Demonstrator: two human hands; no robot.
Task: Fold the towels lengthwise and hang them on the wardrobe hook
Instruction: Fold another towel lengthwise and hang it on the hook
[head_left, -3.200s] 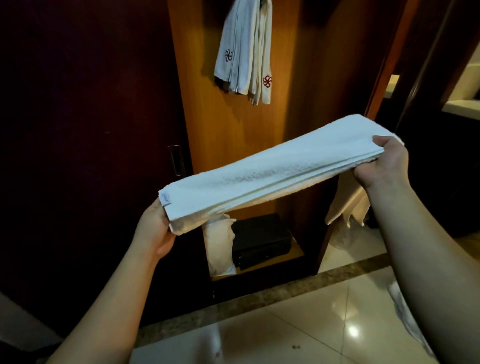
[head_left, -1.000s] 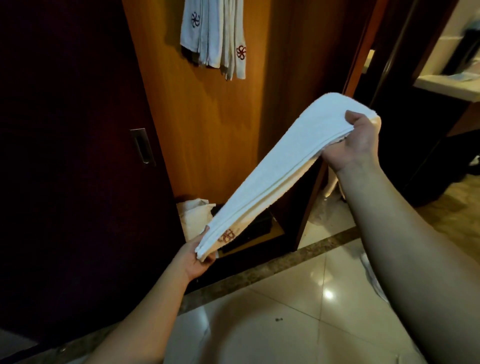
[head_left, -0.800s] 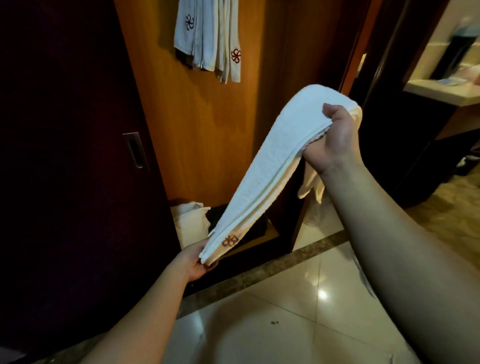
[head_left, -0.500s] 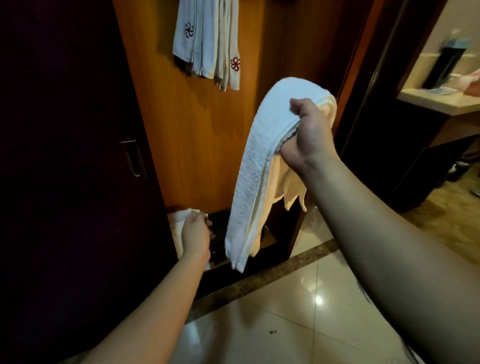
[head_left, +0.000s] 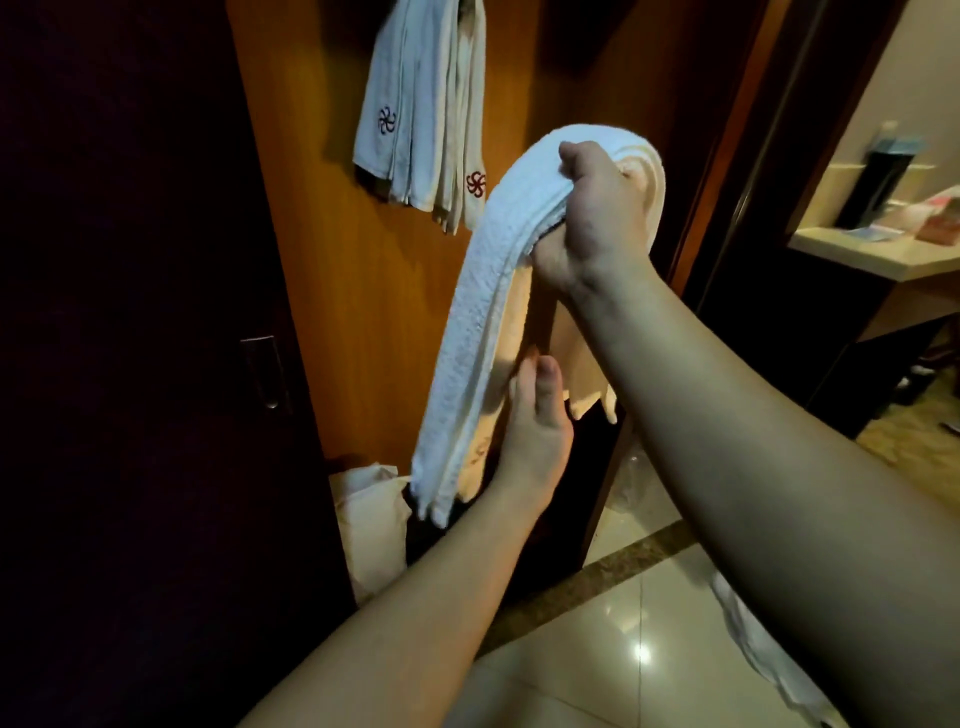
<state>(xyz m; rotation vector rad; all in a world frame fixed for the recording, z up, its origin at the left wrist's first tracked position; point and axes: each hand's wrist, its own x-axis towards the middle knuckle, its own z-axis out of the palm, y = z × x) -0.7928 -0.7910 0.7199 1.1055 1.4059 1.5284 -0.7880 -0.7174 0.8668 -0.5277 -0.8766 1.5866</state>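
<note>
At the far left a dark sliding door (head_left: 130, 364) stands beside the open wooden back panel (head_left: 332, 312) of the wardrobe. High on that panel hang the finished towels (head_left: 415, 114), draped from a hook that is out of sight above the frame, which shows where this one is meant to go. Below them a pale bag (head_left: 371, 525) sits on the wardrobe floor. Nearer, the folded towel (head_left: 467, 332) droops in a long strip so its middle can go over the hook. The left hand (head_left: 535, 431) touches the hanging part from behind, probably steadying the layers; its fingers are hidden, so its grip cannot be told. The right hand (head_left: 592, 223) is clamped around the towel's bend, held up toward the hook. A counter (head_left: 857, 260) lies far right.
</note>
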